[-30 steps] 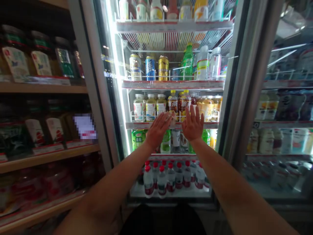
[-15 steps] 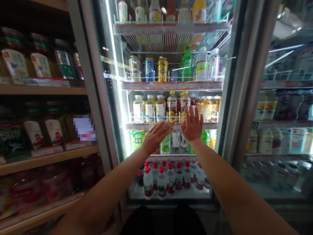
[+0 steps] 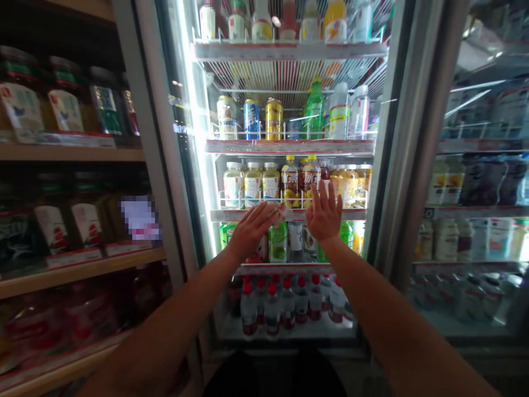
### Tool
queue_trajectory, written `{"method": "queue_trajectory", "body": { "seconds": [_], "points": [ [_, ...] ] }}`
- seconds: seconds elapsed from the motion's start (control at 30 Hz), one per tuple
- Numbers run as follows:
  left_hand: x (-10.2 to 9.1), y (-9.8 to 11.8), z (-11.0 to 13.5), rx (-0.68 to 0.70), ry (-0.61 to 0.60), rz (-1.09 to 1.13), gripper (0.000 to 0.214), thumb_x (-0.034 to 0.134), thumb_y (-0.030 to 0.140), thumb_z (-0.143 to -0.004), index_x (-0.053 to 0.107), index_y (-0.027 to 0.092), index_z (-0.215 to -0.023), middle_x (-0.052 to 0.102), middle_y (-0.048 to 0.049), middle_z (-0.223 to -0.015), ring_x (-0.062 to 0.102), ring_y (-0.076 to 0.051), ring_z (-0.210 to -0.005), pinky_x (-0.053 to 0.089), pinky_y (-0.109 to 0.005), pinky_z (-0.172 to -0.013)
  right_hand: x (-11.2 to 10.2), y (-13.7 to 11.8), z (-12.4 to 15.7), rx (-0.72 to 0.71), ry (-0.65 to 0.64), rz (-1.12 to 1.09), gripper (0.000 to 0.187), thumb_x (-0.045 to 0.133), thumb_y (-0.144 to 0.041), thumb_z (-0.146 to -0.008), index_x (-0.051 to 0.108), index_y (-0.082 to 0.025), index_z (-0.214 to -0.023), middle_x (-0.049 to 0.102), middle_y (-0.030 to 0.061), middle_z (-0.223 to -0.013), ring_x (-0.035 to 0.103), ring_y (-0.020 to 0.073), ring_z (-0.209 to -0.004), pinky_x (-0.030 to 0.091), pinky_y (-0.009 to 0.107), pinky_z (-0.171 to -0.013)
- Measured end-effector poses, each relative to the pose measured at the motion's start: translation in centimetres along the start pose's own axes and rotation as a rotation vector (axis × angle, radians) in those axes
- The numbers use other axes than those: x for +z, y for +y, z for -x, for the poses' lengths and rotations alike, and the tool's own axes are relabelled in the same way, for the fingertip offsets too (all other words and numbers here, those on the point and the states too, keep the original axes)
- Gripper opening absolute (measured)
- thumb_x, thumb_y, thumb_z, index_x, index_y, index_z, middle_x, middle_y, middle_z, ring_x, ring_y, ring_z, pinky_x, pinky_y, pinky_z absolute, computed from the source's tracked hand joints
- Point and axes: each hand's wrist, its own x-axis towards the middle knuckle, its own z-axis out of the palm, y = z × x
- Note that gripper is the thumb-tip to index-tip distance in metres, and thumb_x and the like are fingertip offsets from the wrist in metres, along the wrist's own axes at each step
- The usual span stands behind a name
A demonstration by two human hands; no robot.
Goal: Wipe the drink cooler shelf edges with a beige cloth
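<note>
The glass door of a lit drinks fridge stands in front of me. My left hand is against it at the third shelf, fingers stretched together and pressed over a pale, crumpled cloth; only a bit of this shows at the fingertips. To its right, my right hand lies flat on the glass with spread fingers and holds nothing. Behind the glass near my hands are iced tea bottles with yellow caps and pale-labelled jars. A green pack sits just below my left hand.
Red-capped water bottles stand on the fridge floor. Cans and bottles fill the upper shelves. On the left is a wooden shelf with jars; a metal door frame and another fridge are on the right.
My left hand has slid a little to the left with the cloth, widening the gap to my right hand. The right hand stays nearly in place on the glass.
</note>
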Motion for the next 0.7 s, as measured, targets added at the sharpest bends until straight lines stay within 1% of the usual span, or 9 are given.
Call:
{"method": "queue_trajectory", "body": {
  "seconds": [0.1,0.17,0.27,0.33,0.4,0.5,0.57,0.7],
  "points": [
    [-0.1,-0.7,-0.6,-0.088,0.054,-0.041,0.058,0.039,0.001,-0.099,0.039,0.021,-0.154,0.044,-0.0109,-0.153,0.030,-0.027,-0.148,0.038,-0.051,-0.119,-0.1,0.0,-0.1,0.018,-0.020,-0.013,0.059,0.038,-0.028,-0.097,0.035,-0.019,-0.155,0.033,0.0070,-0.162,0.020,0.0251,-0.154,0.018,0.050,-0.123],
    [0.0,-0.6,-0.5,-0.120,0.077,-0.051,0.059,0.037,0.000,-0.098,0.038,0.020,-0.154,0.043,-0.0121,-0.153,0.028,-0.027,-0.149,0.037,-0.051,-0.119,-0.1,0.0,-0.1,0.022,-0.035,-0.031,0.059,0.038,-0.028,-0.097,0.034,-0.019,-0.155,0.032,0.0076,-0.162,0.019,0.0252,-0.154,0.017,0.050,-0.123],
    [0.0,-0.1,0.0,-0.067,0.043,-0.032,0.055,0.040,0.004,-0.099,0.043,0.022,-0.151,0.048,-0.0104,-0.150,0.032,-0.026,-0.147,0.039,-0.048,-0.118,0.0,0.0,-0.1,0.022,-0.036,-0.047,0.060,0.038,-0.028,-0.097,0.034,-0.019,-0.155,0.033,0.0083,-0.162,0.018,0.0258,-0.154,0.017,0.051,-0.123],
    [-0.2,-0.3,0.2,-0.049,0.033,-0.023,0.055,0.042,0.004,-0.099,0.045,0.025,-0.150,0.051,-0.0074,-0.148,0.036,-0.024,-0.145,0.040,-0.045,-0.118,0.0,0.0,-0.1,0.021,-0.030,-0.041,0.060,0.038,-0.028,-0.096,0.034,-0.019,-0.156,0.033,0.0078,-0.162,0.018,0.0254,-0.154,0.018,0.051,-0.123],
    [-0.3,-1.1,0.0,-0.094,0.070,-0.030,0.059,0.041,0.003,-0.099,0.040,0.025,-0.153,0.048,-0.0076,-0.150,0.036,-0.025,-0.145,0.039,-0.046,-0.119,0.0,0.0,0.0,0.019,-0.028,-0.034,0.060,0.038,-0.028,-0.097,0.033,-0.019,-0.156,0.033,0.0073,-0.162,0.019,0.0250,-0.154,0.018,0.051,-0.122],
    [-0.3,-2.3,-0.3,-0.201,0.162,-0.060,0.065,0.036,0.000,-0.098,0.025,0.020,-0.160,0.034,-0.0137,-0.158,0.030,-0.028,-0.148,0.036,-0.051,-0.120,0.1,0.0,0.0,0.019,-0.012,-0.023,0.059,0.038,-0.028,-0.097,0.034,-0.019,-0.155,0.034,0.0070,-0.162,0.020,0.0246,-0.154,0.018,0.049,-0.123],
    [-0.1,-2.4,0.1,-0.215,0.174,-0.071,0.067,0.034,-0.001,-0.098,0.021,0.017,-0.160,0.029,-0.0163,-0.160,0.027,-0.030,-0.149,0.035,-0.053,-0.120,0.1,0.0,0.0,0.013,0.005,-0.015,0.059,0.039,-0.027,-0.097,0.035,-0.018,-0.155,0.035,0.0071,-0.161,0.021,0.0249,-0.154,0.018,0.049,-0.123],
    [-0.1,-1.4,1.5,-0.116,0.083,-0.068,0.067,0.040,-0.001,-0.096,0.029,0.022,-0.158,0.044,-0.0121,-0.152,0.032,-0.027,-0.147,0.039,-0.047,-0.118,0.2,0.0,0.0,0.001,0.015,-0.008,0.060,0.040,-0.028,-0.096,0.036,-0.018,-0.155,0.034,0.0070,-0.162,0.021,0.0256,-0.153,0.018,0.049,-0.123]
  ]
}}
